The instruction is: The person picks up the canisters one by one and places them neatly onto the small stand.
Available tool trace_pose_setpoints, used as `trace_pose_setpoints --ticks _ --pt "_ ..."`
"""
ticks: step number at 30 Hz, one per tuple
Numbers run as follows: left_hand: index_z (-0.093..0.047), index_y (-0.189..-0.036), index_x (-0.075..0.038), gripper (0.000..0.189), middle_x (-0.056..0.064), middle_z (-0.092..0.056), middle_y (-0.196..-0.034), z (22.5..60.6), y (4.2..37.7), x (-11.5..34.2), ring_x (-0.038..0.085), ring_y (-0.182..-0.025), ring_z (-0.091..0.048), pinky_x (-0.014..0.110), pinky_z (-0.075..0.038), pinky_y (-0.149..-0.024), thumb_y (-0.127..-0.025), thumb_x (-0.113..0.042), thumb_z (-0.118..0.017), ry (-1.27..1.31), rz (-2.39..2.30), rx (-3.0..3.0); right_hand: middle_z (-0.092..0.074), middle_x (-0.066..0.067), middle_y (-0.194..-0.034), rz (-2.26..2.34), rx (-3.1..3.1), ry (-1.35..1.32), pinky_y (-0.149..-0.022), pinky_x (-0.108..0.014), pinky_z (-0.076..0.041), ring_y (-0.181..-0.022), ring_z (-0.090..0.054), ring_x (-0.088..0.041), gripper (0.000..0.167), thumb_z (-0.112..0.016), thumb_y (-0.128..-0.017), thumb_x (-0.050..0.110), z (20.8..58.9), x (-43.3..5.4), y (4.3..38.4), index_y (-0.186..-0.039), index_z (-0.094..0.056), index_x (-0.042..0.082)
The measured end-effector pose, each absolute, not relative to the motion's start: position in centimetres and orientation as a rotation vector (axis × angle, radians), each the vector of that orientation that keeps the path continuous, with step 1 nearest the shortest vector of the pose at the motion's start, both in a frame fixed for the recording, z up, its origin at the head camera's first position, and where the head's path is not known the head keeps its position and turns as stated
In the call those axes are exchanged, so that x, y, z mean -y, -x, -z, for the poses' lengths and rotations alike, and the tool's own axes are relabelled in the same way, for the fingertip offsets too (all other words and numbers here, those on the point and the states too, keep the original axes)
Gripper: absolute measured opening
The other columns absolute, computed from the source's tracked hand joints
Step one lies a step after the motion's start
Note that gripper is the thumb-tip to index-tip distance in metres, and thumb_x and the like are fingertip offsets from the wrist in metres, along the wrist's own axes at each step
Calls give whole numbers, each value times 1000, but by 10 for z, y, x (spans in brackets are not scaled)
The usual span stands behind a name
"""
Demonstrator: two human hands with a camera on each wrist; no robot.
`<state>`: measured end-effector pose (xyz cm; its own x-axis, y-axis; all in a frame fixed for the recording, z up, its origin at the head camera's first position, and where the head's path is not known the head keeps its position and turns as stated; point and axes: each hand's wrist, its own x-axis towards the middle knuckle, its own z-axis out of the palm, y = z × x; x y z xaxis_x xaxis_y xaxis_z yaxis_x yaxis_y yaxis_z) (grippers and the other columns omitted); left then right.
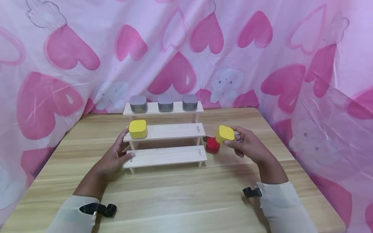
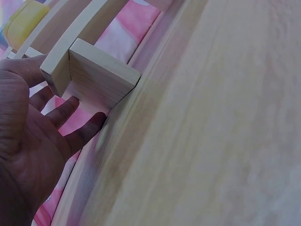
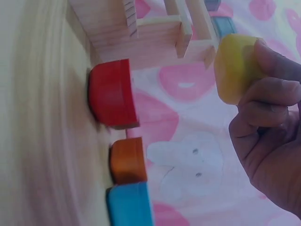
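Note:
A three-tier wooden shelf [image 1: 166, 157] stands on the table, one yellow rounded-square block [image 1: 138, 129] at the left end of its middle tier. My left hand [image 1: 113, 158] is at the shelf's left end, thumb resting on the lowest tier, and the left wrist view shows its fingers spread beside the end leg [image 2: 101, 70]. To the right of the shelf, my right hand [image 1: 247, 144] pinches a second yellow block [image 1: 225, 133] between thumb and fingers, raised above the table. Just below it in the head view sits a red block [image 1: 212, 145].
Three grey blocks [image 1: 165, 103] line the top tier. In the right wrist view, an orange block [image 3: 129, 161] and a blue block [image 3: 130, 205] stand on the table beside the red one. A pink heart-print curtain [image 1: 175, 38] hangs around the table [image 1: 175, 200].

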<state>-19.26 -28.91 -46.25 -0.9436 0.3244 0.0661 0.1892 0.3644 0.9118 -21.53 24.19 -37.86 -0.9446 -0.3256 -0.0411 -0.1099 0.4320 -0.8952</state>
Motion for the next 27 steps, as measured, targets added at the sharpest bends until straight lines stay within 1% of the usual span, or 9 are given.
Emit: trace_pose_setpoints --ticks 2,5,7,11,14,17,19,23,27 --pt "11 -175 -40 108 15 -4 -186 463 193 289 58 -165 -20 74 -27 -125 -108 -17 -70 -482 -1634 -2489 -54 -6 -71 1516 -2490 379 -50 -31 -48 -52 -48 -19 54 -79 -101 18 374 -237 215 -149 -57 12" --pt "11 -175 -39 108 14 -3 -186 463 192 288 58 -165 -20 77 -25 -126 -107 -17 -71 -473 -1644 -2482 -52 -7 -70 1508 -2506 397 -51 -31 -49 -53 -48 -20 51 -79 -101 21 365 -228 216 -147 -58 12" --pt "10 -174 -43 108 13 -1 -186 463 192 288 57 -166 -19 79 -22 -126 -107 -17 -71 -460 -1652 -2478 -51 -7 -70 1504 -2506 401 -52 -31 -49 -53 -48 -20 51 -79 -101 23 359 -221 218 -147 -58 14" --pt "9 -173 -49 108 12 -1 -187 462 191 289 57 -166 -17 82 -19 -126 -107 -18 -72 -435 -1656 -2470 -53 -7 -71 1497 -2474 411 -50 -29 -46 -53 -47 -19 61 -81 -100 23 349 -206 223 -154 -54 15" --pt "10 -173 -48 109 13 -3 -186 461 190 291 57 -166 -17 81 -20 -126 -107 -18 -72 -437 -1652 -2471 -55 -9 -73 1484 -2451 424 -50 -29 -45 -54 -47 -19 66 -82 -99 21 342 -195 227 -158 -53 16" --pt "11 -174 -44 109 15 -6 -186 461 190 291 57 -166 -19 79 -22 -126 -107 -18 -71 -454 -1648 -2478 -57 -12 -77 1461 -2450 456 -51 -28 -47 -56 -49 -19 66 -83 -99 20 337 -183 230 -157 -53 16" --pt "11 -174 -44 109 16 -7 -186 462 190 292 57 -165 -20 77 -23 -126 -107 -17 -71 -466 -1642 -2483 -59 -13 -80 1441 -2459 477 -53 -28 -49 -59 -51 -21 65 -83 -98 20 335 -176 231 -157 -54 16" --pt "11 -175 -39 108 16 -7 -186 462 191 291 57 -165 -21 75 -26 -125 -108 -17 -71 -480 -1630 -2497 -65 -12 -85 1413 -2473 486 -57 -27 -52 -65 -55 -23 66 -84 -98 20 331 -162 231 -157 -53 17" --pt "11 -174 -44 108 13 -2 -186 461 193 290 57 -165 -21 73 -29 -125 -108 -18 -70 -483 -1621 -2511 -71 -14 -95 1391 -2472 525 -67 -27 -57 -77 -60 -25 69 -84 -98 22 330 -150 235 -159 -52 21"
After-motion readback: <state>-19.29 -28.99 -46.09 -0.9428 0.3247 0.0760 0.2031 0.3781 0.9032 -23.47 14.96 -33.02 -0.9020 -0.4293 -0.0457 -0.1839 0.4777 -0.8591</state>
